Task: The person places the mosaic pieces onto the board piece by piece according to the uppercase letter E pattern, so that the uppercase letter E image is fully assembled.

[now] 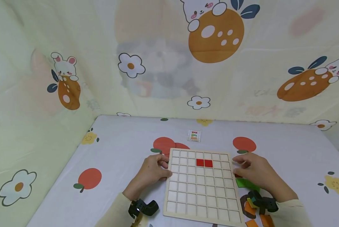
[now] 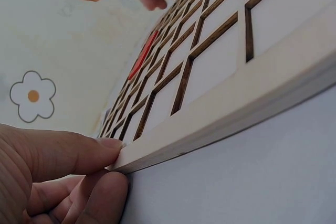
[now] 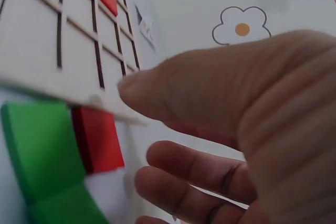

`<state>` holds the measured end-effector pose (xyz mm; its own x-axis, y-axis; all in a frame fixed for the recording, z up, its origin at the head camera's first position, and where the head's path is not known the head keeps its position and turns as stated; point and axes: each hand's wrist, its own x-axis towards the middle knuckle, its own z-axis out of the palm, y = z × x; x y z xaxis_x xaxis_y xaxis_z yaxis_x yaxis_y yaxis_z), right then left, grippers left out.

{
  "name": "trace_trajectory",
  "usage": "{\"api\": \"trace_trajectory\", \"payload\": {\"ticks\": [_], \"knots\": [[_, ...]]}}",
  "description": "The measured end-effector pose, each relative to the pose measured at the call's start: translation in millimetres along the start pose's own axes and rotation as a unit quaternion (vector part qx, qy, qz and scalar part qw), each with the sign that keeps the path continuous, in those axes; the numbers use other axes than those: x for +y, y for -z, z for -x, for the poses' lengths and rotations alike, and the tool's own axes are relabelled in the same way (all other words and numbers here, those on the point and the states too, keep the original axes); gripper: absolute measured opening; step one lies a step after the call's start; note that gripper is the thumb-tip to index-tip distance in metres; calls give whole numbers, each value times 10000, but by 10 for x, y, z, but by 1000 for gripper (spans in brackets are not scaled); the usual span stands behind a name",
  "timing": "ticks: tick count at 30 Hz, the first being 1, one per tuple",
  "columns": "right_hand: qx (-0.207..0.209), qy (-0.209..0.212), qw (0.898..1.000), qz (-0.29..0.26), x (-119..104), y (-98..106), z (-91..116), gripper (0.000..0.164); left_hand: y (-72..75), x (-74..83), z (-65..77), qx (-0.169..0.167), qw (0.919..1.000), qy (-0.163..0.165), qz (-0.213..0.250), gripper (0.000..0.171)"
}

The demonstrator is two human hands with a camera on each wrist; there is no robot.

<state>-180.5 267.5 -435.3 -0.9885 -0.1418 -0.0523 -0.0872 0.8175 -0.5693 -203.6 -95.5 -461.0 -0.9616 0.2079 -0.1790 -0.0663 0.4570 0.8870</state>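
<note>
A wooden grid board [image 1: 200, 188] lies before me, with two red square tiles [image 1: 200, 162] side by side in its second row from the far side. My left hand [image 1: 151, 168] pinches the board's left edge; the left wrist view shows its thumb on the rim and the fingers curled at the side below. Just off the right edge is my right hand [image 1: 255, 168], thumb and fingers apart with nothing between them. Close by that hand, a loose red tile [image 3: 102, 142] and green tiles [image 3: 44, 150] lie against the board's right side.
Several orange tiles [image 1: 267, 220] lie at the near right, partly under the right wrist's black camera [image 1: 261, 201]. A small card with a coloured grid pattern [image 1: 194, 135] rests beyond the board. Printed cloth walls rise behind and at the left.
</note>
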Motion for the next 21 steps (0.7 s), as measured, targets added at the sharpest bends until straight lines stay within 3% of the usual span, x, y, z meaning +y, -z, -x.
{"api": "trace_trajectory", "payload": {"ticks": [11,21], "knots": [[-416,-16,9987,295,118,21,22,30,7,5,7,34,10000,26,-21,39],[-554,-112,9982,193,96,21,24,12,-2,-6,-5,16,9999,10,114,39]]}}
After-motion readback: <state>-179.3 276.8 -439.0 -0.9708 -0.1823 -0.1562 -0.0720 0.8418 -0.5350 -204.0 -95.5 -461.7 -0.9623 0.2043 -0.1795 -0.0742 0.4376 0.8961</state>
